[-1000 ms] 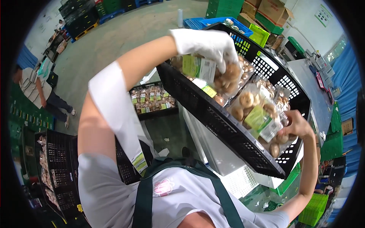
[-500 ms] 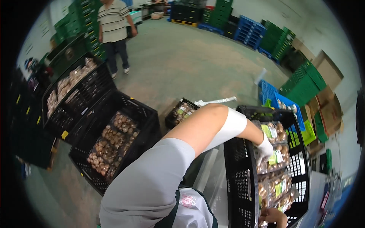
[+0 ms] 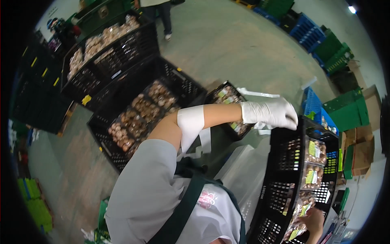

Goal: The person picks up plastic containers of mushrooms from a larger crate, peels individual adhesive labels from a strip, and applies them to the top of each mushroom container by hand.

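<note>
Mushroom packs (image 3: 312, 176): likely light, bruisable
Hold sides; your left hand (image 3: 274, 115) half-curls, your right hand (image 3: 313, 221) touches packs; grips unclear.

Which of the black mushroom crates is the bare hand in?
The rightmost black mushroom crate: the bare right hand is at the labelled packs inside. The other mushroom crates, to its left, have no hand in them.
</note>
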`<state>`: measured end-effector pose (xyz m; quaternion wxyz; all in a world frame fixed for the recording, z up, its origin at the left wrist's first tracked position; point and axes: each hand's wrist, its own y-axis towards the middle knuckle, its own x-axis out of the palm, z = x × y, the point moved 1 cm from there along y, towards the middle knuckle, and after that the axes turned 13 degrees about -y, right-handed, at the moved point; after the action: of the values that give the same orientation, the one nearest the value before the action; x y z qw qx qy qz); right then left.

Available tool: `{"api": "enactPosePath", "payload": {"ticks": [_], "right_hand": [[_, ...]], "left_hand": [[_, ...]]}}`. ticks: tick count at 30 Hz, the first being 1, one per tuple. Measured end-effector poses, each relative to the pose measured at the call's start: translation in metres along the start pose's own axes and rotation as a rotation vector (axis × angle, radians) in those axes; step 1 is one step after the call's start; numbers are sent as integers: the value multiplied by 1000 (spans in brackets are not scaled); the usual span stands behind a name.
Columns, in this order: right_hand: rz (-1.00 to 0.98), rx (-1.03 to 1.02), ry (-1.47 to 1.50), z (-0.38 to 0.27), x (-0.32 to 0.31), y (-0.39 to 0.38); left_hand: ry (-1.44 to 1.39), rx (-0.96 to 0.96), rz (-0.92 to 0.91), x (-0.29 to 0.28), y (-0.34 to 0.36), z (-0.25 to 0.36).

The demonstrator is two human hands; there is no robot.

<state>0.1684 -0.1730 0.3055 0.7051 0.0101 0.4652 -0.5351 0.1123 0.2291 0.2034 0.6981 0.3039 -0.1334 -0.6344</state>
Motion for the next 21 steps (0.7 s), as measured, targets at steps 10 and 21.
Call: {"api": "enactPosePath", "payload": {"ticks": [10,21], "right_hand": [[178,-934,225,-262,-159,61],[-93,-1738,923,-572,-175,47]], "left_hand": [[66,-327,525,-55,-177,-7],[325,-541,505,-235,-234,-10]]}}
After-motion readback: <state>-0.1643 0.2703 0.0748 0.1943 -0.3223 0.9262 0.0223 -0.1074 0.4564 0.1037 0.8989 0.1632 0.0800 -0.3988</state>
